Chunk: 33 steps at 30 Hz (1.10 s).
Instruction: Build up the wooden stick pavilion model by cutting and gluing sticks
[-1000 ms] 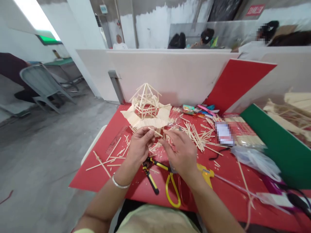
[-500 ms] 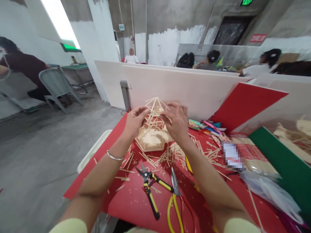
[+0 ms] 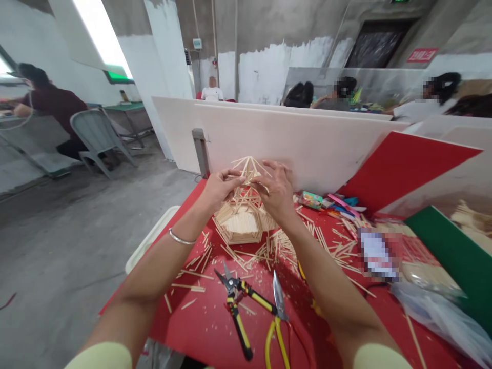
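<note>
A tower-like model of thin wooden sticks stands on the red tabletop, with a plank-like layered base and an open pointed frame at its top. My left hand pinches the left side of that upper frame between thumb and fingers. From the right, my right hand has its thumb and index finger closed at the frame, while its other fingers stretch out above. The fingers hide part of the frame's middle, so the exact sticks gripped cannot be made out.
Black-and-yellow pruning shears and yellow-handled scissors lie near the front. Loose sticks scatter around the model. A white partition rises behind; a green board and plastic bag are at right. People sit beyond.
My left hand has shifted slightly right, its fingers now closer to my right hand at the upper frame. The camera view has turned a little to the left.
</note>
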### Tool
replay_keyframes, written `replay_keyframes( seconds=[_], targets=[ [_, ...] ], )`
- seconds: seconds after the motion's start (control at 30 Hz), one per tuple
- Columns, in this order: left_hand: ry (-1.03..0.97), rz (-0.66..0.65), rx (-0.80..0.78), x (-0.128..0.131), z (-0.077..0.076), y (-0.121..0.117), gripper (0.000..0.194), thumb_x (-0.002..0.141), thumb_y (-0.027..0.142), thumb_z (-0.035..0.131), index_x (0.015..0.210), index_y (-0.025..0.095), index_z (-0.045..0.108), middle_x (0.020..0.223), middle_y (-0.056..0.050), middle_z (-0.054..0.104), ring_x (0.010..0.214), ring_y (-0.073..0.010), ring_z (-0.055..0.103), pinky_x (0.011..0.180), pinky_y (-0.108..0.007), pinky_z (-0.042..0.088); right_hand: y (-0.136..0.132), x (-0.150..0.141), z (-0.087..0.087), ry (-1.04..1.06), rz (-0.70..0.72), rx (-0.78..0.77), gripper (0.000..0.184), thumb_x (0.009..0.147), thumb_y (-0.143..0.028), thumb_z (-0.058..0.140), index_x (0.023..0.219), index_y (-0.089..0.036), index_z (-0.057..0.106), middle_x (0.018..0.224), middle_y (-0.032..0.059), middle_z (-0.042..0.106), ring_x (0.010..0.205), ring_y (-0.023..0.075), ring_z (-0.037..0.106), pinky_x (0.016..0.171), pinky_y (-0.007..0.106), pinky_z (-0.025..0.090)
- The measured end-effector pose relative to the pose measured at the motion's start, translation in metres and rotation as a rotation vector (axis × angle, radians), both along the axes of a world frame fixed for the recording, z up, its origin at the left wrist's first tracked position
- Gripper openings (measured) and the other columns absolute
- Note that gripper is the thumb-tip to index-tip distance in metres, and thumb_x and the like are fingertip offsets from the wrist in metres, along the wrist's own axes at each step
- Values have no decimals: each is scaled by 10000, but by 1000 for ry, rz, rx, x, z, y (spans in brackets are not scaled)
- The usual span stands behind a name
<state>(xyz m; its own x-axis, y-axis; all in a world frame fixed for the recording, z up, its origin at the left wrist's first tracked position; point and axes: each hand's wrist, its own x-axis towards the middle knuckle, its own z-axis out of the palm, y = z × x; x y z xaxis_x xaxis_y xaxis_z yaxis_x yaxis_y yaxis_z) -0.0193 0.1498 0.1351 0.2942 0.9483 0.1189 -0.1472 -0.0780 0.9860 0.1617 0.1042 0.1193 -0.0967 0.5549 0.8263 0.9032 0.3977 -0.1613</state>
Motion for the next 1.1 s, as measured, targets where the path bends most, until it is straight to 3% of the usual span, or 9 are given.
replay_keyframes(
  seconds=[0.13, 0.37, 0.57, 0.67, 0.77, 0.83, 0.93, 1.0, 1.1],
  targets=[
    [34, -9, 13, 4, -1, 3, 347, 655, 238, 858, 929, 163, 661, 664, -8, 689, 373, -21, 334, 389, -234, 188, 5, 3, -2, 8, 15, -15, 185, 952, -396, 596, 976, -308, 757, 1364, 42, 510, 1292, 261, 434, 1078, 486, 431],
    [32, 36, 3, 8, -1, 0, 329, 626, 188, 853, 913, 141, 700, 661, -7, 669, 430, -34, 415, 426, -220, 252, 5, 4, -3, 33, 38, -55, 195, 945, -411, 605, 993, -295, 754, 1352, 65, 523, 1289, 265, 433, 1038, 466, 462],
    [7, 41, 7, 9, -1, -1, 301, 659, 240, 853, 901, 154, 696, 691, -19, 669, 442, -49, 429, 422, -217, 269, 5, 5, -4, 40, 23, -64, 206, 956, -408, 588, 1011, -273, 734, 1352, 65, 527, 1293, 251, 438, 1080, 486, 420],
    [76, 188, 182, 0, 8, -16, 187, 721, 279, 820, 828, 167, 715, 652, -7, 627, 489, -73, 437, 451, -228, 327, -5, 4, 2, 69, 10, -39, 192, 952, -399, 599, 994, -267, 733, 1335, 62, 547, 1285, 243, 452, 1068, 472, 428],
    [93, 454, 467, -13, 11, -46, 130, 750, 301, 805, 739, 202, 720, 716, -11, 614, 617, -105, 486, 529, -228, 393, -37, -5, 13, 213, -1, -13, 177, 925, -407, 645, 959, -263, 741, 1140, 58, 628, 1135, 218, 546, 986, 424, 478],
    [74, 463, 488, -16, 2, -71, 119, 774, 326, 790, 768, 220, 737, 782, -20, 632, 696, -126, 534, 561, -235, 418, -65, -17, 16, 357, 94, -49, 152, 923, -386, 652, 918, -262, 741, 954, 30, 650, 964, 181, 594, 874, 355, 516],
    [-9, 257, 299, -7, -26, -110, 170, 792, 389, 777, 851, 231, 754, 859, -29, 660, 678, -123, 552, 540, -248, 416, -106, -37, 5, 563, 276, -198, 115, 930, -324, 647, 899, -252, 730, 870, -3, 675, 842, 139, 621, 760, 278, 516],
    [-98, 129, 150, 2, -49, -133, 189, 810, 406, 758, 871, 227, 750, 955, -39, 671, 655, -104, 548, 539, -248, 424, -129, -43, -16, 680, 290, -290, 116, 936, -309, 632, 919, -241, 724, 873, -8, 696, 817, 132, 634, 747, 265, 514],
    [-174, -7, -17, 9, -84, -162, 173, 847, 389, 721, 874, 218, 722, 1096, -46, 658, 669, -88, 549, 564, -244, 439, -169, -38, -61, 724, 216, -453, 176, 959, -348, 576, 982, -244, 716, 905, 7, 716, 834, 154, 658, 768, 284, 525]
  ],
)
